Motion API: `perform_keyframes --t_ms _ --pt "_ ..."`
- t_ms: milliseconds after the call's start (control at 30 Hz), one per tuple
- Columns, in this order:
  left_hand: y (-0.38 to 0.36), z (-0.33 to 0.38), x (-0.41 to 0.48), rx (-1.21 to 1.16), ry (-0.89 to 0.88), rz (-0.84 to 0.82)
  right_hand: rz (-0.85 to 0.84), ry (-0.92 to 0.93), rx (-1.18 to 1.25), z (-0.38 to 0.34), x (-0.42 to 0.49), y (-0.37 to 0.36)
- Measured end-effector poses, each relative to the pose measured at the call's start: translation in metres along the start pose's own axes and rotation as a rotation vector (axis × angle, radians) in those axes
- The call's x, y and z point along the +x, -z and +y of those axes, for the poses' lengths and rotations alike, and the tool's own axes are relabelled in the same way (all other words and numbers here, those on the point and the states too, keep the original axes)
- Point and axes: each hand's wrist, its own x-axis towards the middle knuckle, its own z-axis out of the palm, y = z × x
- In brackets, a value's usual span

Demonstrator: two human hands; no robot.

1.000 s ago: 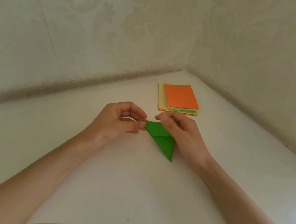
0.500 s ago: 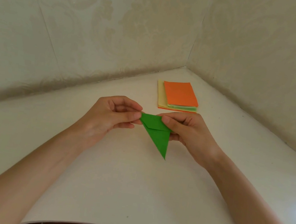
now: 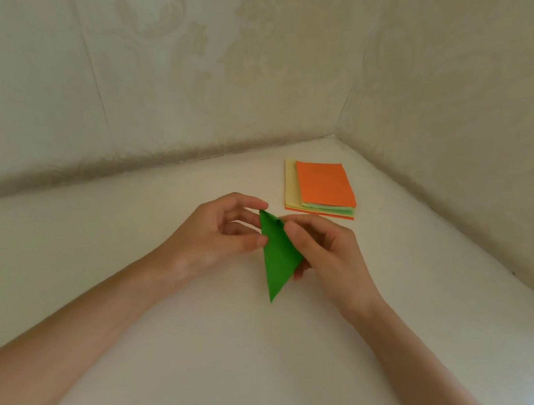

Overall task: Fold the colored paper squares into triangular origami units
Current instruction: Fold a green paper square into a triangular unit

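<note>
Green folded triangle (image 3: 278,259) hangs pinched between left hand (image 3: 220,230) and right hand (image 3: 324,249).

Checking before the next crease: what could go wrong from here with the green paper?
The left hand and right hand pinch only the upper part of the green paper. Its long point hangs free, so a crease may land skewed. The stack lies just beyond the hands, its sheets already offset, and a nudge could scatter it.
</note>
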Motion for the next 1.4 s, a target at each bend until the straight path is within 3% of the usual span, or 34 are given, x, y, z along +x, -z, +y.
perform_keyframes --t_ms 233,533,900,1033,1400 --pt "0.0 0.0 -0.001 0.026 -0.017 -0.044 0.118 -0.081 0.01 0.003 0.004 0.002" --pt "-0.002 0.003 -0.004 0.116 0.004 -0.017 0.127 -0.015 -0.083 0.002 0.003 0.002" --pt "0.004 0.002 -0.001 0.112 0.055 -0.085 0.054 -0.03 0.0 -0.005 0.001 0.005" --pt "0.007 0.005 -0.002 0.161 -0.001 -0.068 -0.118 -0.12 0.106 -0.01 -0.002 0.006" --pt "0.008 0.009 -0.007 0.04 -0.119 -0.146 -0.174 -0.024 0.31 -0.004 -0.003 0.008"
